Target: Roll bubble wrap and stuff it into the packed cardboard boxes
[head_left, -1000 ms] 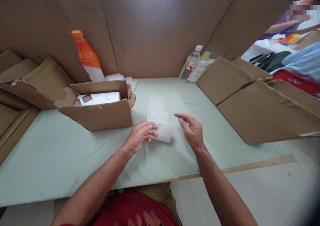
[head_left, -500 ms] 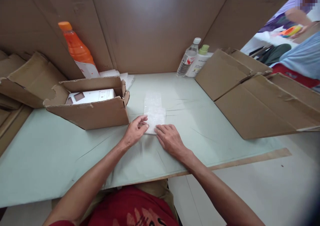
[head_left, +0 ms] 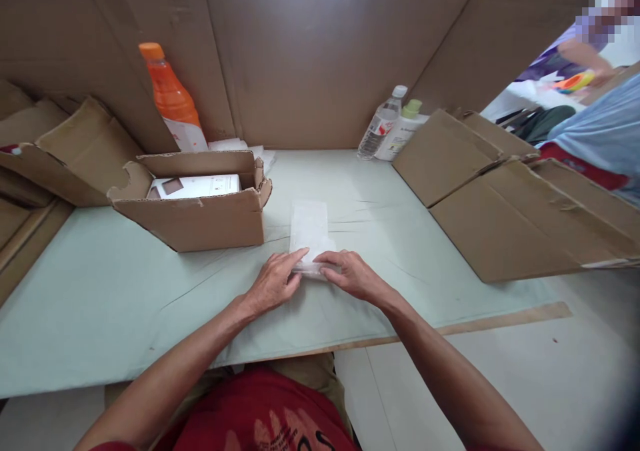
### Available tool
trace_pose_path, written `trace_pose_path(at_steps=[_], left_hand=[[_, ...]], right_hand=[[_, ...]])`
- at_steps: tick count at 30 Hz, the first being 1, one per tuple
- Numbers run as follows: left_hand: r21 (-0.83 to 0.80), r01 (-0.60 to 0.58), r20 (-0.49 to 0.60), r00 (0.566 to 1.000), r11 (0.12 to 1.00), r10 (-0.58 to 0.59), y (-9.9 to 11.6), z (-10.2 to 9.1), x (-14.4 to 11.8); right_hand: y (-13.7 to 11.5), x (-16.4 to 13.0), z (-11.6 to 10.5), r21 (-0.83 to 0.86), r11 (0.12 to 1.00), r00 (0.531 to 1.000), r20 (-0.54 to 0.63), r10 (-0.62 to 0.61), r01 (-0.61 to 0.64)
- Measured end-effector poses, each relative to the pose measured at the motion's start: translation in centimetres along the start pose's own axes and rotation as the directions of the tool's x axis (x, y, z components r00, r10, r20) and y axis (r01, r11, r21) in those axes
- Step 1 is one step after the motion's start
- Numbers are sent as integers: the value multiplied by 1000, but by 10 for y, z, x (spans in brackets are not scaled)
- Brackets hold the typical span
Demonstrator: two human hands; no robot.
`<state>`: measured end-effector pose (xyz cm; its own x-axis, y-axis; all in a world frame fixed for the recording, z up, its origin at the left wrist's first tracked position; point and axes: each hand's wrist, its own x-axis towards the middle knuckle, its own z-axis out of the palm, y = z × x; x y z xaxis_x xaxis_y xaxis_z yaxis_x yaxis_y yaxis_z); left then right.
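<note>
A translucent white piece of bubble wrap [head_left: 309, 223] lies on the pale green table cover in front of me, its near end folded up. My left hand [head_left: 277, 279] pinches the left side of that near fold, thumb below and index finger stretched over the top. On the right side, my right hand [head_left: 346, 271] holds the same fold between thumb and fingers. The fingertips of both hands are a short gap apart. Whether anything lies inside the fold cannot be made out.
Left of the wrap stands an open cardboard box [head_left: 200, 223] holding a white printed box [head_left: 210, 186]. Behind are an orange bottle [head_left: 173, 98], a clear bottle [head_left: 381, 124] and a white bottle with a green cap [head_left: 400, 134]. Cardboard boxes [head_left: 520, 218] line the right; another person [head_left: 600, 118] is beyond.
The near end of the bubble wrap has been folded over, away from me. Both hands have closed on the fold, the right one now with its thumb underneath. The view has shifted slightly.
</note>
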<state>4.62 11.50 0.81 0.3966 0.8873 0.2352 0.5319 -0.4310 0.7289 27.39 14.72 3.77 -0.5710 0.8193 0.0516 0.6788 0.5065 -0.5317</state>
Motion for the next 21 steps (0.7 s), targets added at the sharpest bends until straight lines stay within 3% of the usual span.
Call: trace_pose_path(at_steps=[2, 4, 6, 8, 9, 11, 13, 15, 18, 21], left_hand=[[-62, 126, 38, 992, 990, -123, 5, -3, -3], [-114, 236, 55, 971, 965, -231, 7, -4, -3], [-134, 289, 41, 957, 948, -286, 6, -5, 1], [-126, 306, 12, 952, 944, -307, 3, -4, 6], [-116, 308, -1, 951, 944, -310, 1, -2, 8], [-98, 301, -29, 952, 949, -305, -2, 1, 10], [-85, 284, -63, 955, 955, -290, -3, 4, 9], [-40, 209, -132, 968, 977, -213, -2, 5, 4], [124, 7, -199, 980, 992, 18, 1, 2, -8], [197, -120, -132, 980, 973, 148, 4, -6, -24]], right_hand=[[-7, -10, -4, 126, 992, 1000, 5, 9, -10], [-13, -21, -6, 110, 994, 982, -190, 2, 19], [-18, -34, -3, -11, 998, 895, -444, -54, 55], [-23, -43, 4, -124, 987, 822, -547, -155, 103], [-25, -46, 8, -167, 977, 823, -530, -203, 134], [-25, -47, 20, -255, 951, 872, -407, -271, 177], [-22, -41, 30, -352, 920, 918, -283, -278, 171], [-17, -32, 38, -408, 904, 938, -245, -246, 131], [-10, -22, 40, -362, 926, 940, -265, -213, 107], [-9, -22, 35, -189, 973, 946, -268, -181, 132]])
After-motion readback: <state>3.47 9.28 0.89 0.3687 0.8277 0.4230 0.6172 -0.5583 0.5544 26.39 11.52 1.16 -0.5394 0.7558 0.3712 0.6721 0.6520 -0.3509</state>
